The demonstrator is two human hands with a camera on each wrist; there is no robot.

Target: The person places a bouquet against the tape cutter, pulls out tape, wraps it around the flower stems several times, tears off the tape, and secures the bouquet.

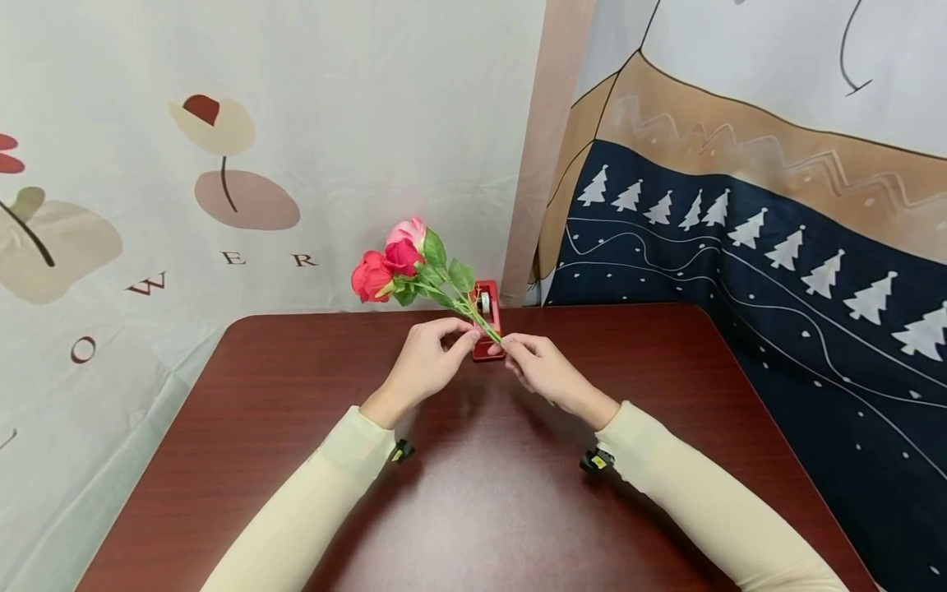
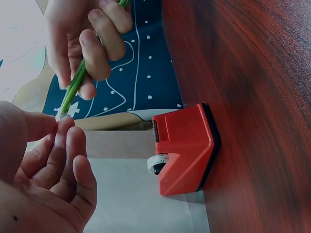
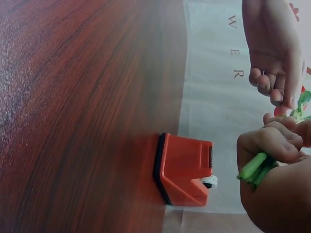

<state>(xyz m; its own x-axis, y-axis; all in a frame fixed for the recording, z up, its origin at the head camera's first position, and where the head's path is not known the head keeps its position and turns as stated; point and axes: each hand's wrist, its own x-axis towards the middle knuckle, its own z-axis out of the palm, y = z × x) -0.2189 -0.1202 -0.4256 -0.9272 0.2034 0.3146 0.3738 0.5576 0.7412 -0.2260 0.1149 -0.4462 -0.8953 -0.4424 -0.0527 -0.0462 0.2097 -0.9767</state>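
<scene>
A bunch of roses (image 1: 392, 261), red and pink with green leaves, leans up and to the left above the table. My right hand (image 1: 543, 367) grips its green stems (image 2: 77, 82) near the lower end, fingers curled round them. The cut ends (image 3: 255, 167) stick out past that hand in the right wrist view. On the other side, my left hand (image 1: 432, 358) pinches thumb against forefinger at the stems, where a small whitish bit (image 2: 63, 115) like clear tape shows. Whether the stems are also pinched there is hard to tell. Just behind the hands stands a red tape dispenser (image 1: 486, 298).
The dark red-brown wooden table (image 1: 473, 510) has rounded far corners. A white roll of tape (image 2: 156, 163) sits in the dispenser. Behind the table hang a pale printed curtain (image 1: 414, 123) and a dark blue cloth with white trees (image 1: 740, 279).
</scene>
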